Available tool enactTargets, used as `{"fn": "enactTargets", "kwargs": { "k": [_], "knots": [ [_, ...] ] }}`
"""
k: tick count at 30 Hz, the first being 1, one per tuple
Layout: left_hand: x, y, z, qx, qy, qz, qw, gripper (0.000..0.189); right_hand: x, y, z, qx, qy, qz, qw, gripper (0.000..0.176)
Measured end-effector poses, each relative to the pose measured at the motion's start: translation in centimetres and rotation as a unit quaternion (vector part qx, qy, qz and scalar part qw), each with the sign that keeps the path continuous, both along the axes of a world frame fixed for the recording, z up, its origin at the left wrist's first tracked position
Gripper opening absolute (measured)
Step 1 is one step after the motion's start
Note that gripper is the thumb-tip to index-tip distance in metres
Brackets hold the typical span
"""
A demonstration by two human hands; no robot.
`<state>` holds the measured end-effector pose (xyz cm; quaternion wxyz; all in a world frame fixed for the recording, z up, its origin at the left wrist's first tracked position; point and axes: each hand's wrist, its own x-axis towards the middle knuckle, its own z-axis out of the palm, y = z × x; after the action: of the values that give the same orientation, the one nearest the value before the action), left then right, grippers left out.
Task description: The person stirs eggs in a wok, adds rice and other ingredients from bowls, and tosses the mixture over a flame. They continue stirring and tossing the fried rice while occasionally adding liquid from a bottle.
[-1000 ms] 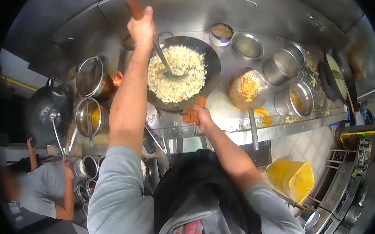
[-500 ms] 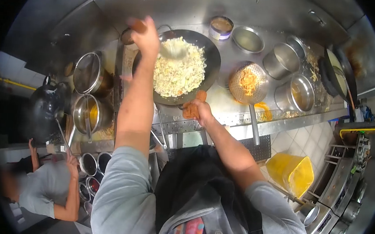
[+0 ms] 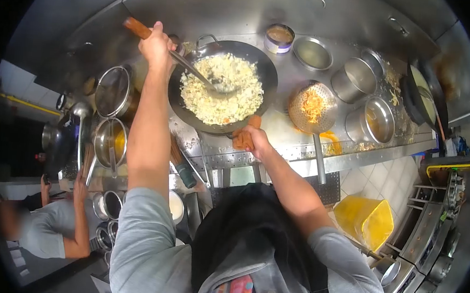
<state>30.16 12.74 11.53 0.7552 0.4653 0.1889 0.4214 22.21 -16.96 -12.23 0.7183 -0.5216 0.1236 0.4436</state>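
A black wok holds a heap of pale yellow and white crumbly food that looks like fried rice or egg. My left hand, up at the wok's left side, is closed around a ladle with a wooden grip. Its metal shaft slants down to the right and its bowl lies in the food. My right hand is closed on a folded orange-brown cloth at the wok's near rim. The cloth hides most of the handle there.
Right of the wok, a perforated skimmer holds orange shreds, near several steel pots and a tin can. Steel pots stand at left. A yellow bin is on the floor. Another person works at lower left.
My left hand has moved left and slightly down, and the ladle's shaft now shows across the wok. Some food has spread leftward. My right hand stays on the cloth. The other person's ladle has risen.
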Motion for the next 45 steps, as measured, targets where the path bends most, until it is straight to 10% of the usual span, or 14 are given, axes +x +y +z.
{"fn": "enactTargets", "kwargs": {
  "k": [3,5,8,12,16,21,26,35,40,45],
  "knots": [
    [-4.7,-3.1,3.7,0.090,-0.024,-0.076,0.993,0.028,-0.1,0.4,0.0,0.003,0.015,-0.016,1.000,0.032],
    [-4.2,-6.4,-1.5,0.212,0.123,0.070,0.967,0.027,-0.2,-0.1,-0.1,0.018,0.019,-0.006,1.000,0.031],
    [-2.9,-5.8,-5.4,0.180,0.031,-0.003,0.983,0.032,-0.4,0.0,0.0,0.025,0.027,0.018,0.999,0.028],
    [-8.1,-5.8,3.0,0.169,0.006,0.040,0.985,0.033,0.1,0.1,0.1,0.018,0.018,-0.005,1.000,0.029],
    [-2.4,-3.0,-5.8,0.186,0.027,0.044,0.981,0.031,0.3,-0.2,-0.3,0.008,0.039,0.022,0.999,0.029],
    [-1.9,-4.4,2.6,0.185,-0.108,0.012,0.977,0.035,0.5,0.2,-0.6,0.001,0.037,0.015,0.999,0.027],
    [4.6,-0.4,-7.9,0.251,0.009,0.095,0.963,0.028,0.9,0.0,0.4,-0.012,0.035,0.077,0.996,0.030],
    [-4.5,-1.4,10.2,0.057,0.077,-0.142,0.985,0.037,-7.3,-3.4,8.5,-0.027,0.085,-0.050,0.995,0.029],
    [-2.6,-5.3,0.2,0.142,0.061,0.045,0.987,0.028,-6.8,-2.1,2.5,0.006,0.031,0.004,0.999,0.032],
    [-7.4,-5.8,6.6,0.100,-0.042,-0.026,0.994,0.028,-12.6,-8.7,4.0,0.081,0.073,-0.097,0.989,0.039]
  ]
}}
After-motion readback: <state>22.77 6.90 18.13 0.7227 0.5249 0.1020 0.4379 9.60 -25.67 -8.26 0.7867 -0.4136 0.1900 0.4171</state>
